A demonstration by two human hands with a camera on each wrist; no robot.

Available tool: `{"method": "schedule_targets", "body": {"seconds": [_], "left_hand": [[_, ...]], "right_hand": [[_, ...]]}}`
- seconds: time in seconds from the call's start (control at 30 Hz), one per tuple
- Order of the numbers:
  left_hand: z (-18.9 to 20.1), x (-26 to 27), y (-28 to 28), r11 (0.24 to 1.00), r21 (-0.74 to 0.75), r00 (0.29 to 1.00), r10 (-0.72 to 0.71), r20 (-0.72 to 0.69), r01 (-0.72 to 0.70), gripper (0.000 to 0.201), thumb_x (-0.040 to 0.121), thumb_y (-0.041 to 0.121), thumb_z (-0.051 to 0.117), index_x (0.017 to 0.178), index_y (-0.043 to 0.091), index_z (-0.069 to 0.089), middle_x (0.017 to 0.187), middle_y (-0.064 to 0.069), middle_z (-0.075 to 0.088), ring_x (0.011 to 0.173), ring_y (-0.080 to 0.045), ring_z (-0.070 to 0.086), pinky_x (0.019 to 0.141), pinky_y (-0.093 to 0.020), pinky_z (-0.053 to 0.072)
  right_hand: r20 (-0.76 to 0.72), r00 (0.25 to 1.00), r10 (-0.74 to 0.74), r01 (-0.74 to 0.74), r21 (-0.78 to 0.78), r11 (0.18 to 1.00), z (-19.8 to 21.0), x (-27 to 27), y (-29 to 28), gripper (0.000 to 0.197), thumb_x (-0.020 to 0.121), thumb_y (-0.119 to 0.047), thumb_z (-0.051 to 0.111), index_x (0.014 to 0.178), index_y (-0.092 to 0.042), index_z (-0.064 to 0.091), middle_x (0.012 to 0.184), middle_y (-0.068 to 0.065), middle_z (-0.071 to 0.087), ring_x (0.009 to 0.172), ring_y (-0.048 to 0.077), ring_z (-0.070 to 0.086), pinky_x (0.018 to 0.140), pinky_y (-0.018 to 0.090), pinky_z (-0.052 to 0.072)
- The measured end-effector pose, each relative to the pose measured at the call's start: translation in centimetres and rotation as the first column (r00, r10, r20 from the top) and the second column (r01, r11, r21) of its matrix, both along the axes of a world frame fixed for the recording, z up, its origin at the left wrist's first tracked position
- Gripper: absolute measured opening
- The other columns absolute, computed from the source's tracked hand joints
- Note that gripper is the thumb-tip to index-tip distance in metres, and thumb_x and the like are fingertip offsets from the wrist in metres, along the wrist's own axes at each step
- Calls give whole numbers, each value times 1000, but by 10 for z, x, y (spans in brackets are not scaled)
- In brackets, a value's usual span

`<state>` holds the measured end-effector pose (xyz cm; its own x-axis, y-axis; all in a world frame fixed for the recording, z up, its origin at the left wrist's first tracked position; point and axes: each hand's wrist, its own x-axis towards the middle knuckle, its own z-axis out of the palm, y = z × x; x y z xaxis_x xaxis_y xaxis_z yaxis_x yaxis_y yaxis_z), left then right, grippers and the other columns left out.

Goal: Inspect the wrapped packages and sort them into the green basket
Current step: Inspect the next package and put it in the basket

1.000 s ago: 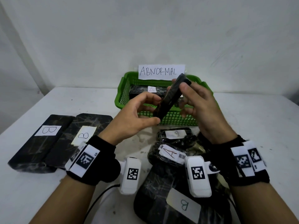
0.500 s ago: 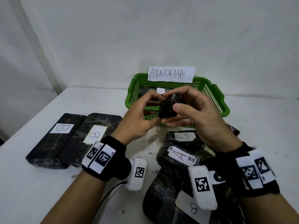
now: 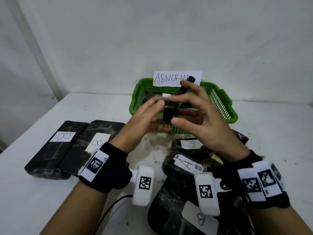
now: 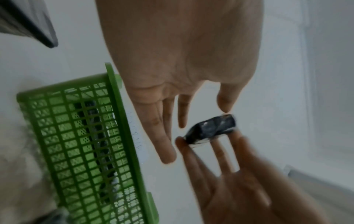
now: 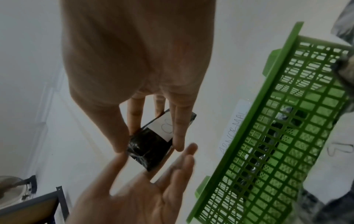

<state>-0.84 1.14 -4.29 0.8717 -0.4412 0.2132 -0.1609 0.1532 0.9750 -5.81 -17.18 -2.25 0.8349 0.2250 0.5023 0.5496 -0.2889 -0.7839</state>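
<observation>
My right hand pinches a small black wrapped package between thumb and fingers, in the air in front of the green basket. The package tilts up, with its top end over the ABNORMAL sign. In the right wrist view the package shows a white handwritten label. My left hand is spread, with straight fingers touching the package's lower end; its thumb touches the package. Inside the basket lies another black package.
Two long black packages marked B lie at the left. A pile of wrapped packages marked 9, A and B sits under my wrists. Another dark package lies right of the pile. A black cable runs along the front.
The package has turned from end-on to tilted upright and risen toward the sign. My left hand's fingers have straightened off their grip. The right hand still holds it.
</observation>
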Motion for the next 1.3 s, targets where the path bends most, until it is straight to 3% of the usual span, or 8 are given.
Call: {"method": "schedule_targets", "body": {"seconds": [0.1,0.2,0.3,0.4,0.57,0.7,1.03,1.3], "left_hand": [[4,-5,-1,998,-22,998,-63,-30,62,43,90,36,64,126,14,57,114,-8,71,96,-27,71,79,-36,60],[2,-5,-3,996,-64,995,-70,-73,66,50,81,25,67,128,13,55,116,-8,70,95,-24,71,81,-35,60],[-1,-5,-5,994,-75,993,-85,-79,79,42,79,18,68,119,14,59,112,-5,72,97,-17,70,79,-28,60],[-3,-5,-6,998,2,998,-59,-35,59,48,76,16,73,121,15,59,117,-3,71,102,-15,71,84,-26,56],[-5,-4,-7,998,33,997,-54,-48,56,59,72,18,77,128,15,58,124,-11,68,106,-23,71,94,-34,56],[-5,-5,-6,993,60,993,-93,-70,97,56,72,12,76,125,11,59,114,-6,74,98,-19,73,82,-25,58],[-7,-8,-6,976,140,980,-150,-134,168,40,92,2,61,131,5,54,121,-11,71,111,-26,68,90,-31,58],[-8,-9,-6,954,247,985,-156,-67,168,40,92,-12,50,124,12,58,98,8,76,98,-5,70,83,-22,56]], "right_hand": [[31,999,26,-22,-117,993,-3,3,-1,41,96,-14,60,134,-30,62,166,-11,23,143,9,45,110,37,50],[81,996,-21,40,-244,969,-5,5,-3,67,101,-13,57,158,-36,29,171,-15,5,153,2,23,118,36,40],[14,989,-147,148,-92,985,-8,8,-2,101,96,-23,68,161,-43,-7,168,-22,-7,142,19,48,105,28,52],[7,971,-240,240,30,970,-10,10,0,117,86,-38,75,156,-49,-18,170,-15,2,133,29,58,98,34,57],[-57,931,-359,363,95,927,-14,14,-2,98,80,-50,75,158,-33,17,151,-14,42,125,14,62,101,39,56],[-118,930,-347,362,142,921,-10,10,-4,63,92,-28,75,146,-34,45,124,-18,58,103,-12,64,83,12,54],[-152,913,-379,406,243,881,-8,8,-1,81,70,-17,93,135,-29,46,103,1,73,81,12,76,78,31,62],[-119,952,-283,299,151,942,-4,2,5,46,84,-36,81,124,-26,59,107,-9,71,94,6,71,77,24,58]]}}
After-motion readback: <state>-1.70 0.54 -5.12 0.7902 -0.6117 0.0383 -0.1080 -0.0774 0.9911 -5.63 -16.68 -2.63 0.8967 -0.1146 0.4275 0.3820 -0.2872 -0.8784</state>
